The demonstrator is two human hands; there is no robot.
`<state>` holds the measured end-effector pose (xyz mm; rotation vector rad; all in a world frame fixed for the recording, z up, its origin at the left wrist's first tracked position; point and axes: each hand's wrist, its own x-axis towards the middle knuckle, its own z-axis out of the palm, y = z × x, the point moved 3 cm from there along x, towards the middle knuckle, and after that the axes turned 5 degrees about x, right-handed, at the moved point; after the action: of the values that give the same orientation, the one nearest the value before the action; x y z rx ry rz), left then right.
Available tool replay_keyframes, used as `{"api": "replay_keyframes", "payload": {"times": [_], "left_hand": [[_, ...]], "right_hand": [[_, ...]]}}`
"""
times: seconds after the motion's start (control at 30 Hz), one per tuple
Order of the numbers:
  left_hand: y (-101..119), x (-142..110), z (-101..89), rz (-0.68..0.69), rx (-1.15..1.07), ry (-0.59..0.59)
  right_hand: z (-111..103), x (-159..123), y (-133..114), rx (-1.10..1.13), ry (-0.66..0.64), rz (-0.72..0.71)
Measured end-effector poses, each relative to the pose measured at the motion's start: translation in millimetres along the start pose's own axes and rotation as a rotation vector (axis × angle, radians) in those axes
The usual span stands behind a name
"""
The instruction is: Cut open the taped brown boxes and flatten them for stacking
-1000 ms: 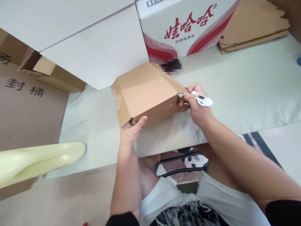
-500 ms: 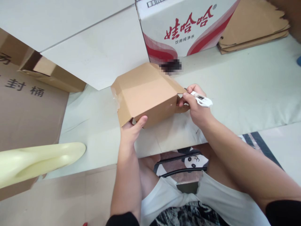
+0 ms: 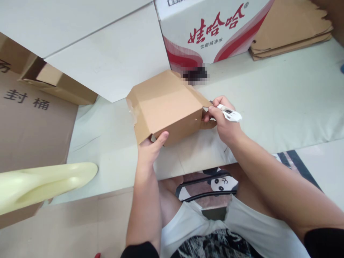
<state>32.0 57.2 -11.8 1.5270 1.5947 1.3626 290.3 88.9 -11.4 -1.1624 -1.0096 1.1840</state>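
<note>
A small brown cardboard box (image 3: pixel 172 104) stands on the pale covered surface before me, its side flaps loose and a strip of clear tape at its left edge. My left hand (image 3: pixel 152 148) grips the near left corner, thumb on the front face and fingers hidden under the flap. At the right end, my right hand (image 3: pixel 223 116) is closed around a white box cutter (image 3: pixel 231 114). Its thumb and fingers also touch the box's right flap. The cutter's front end is mostly hidden by the fingers.
Behind the box stand a white carton (image 3: pixel 115 57) and a red-and-white water carton (image 3: pixel 212 39). Flattened cardboard (image 3: pixel 290 28) lies at the back right. Larger brown cartons (image 3: pixel 32 125) are on the left, with a pale yellow curved object (image 3: pixel 53 182) in front.
The view has shifted very slightly. Both hands, the box and the box cutter keep practically the same positions.
</note>
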Motion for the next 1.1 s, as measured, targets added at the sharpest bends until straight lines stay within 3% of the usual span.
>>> {"api": "replay_keyframes", "payload": {"times": [0.6, 0.9, 1.1], "left_hand": [[-7, -2, -0.3, -0.050, 0.000, 0.021], [0, -7, 5.8, -0.070, 0.079, -0.149], [10, -3, 8.1, -0.040, 0.042, -0.149]], "right_hand": [[2, 0, 0, -0.034, 0.010, 0.031], [0, 1, -1, -0.148, 0.040, 0.062], [-1, 0, 5, -0.097, -0.010, 0.119]]}}
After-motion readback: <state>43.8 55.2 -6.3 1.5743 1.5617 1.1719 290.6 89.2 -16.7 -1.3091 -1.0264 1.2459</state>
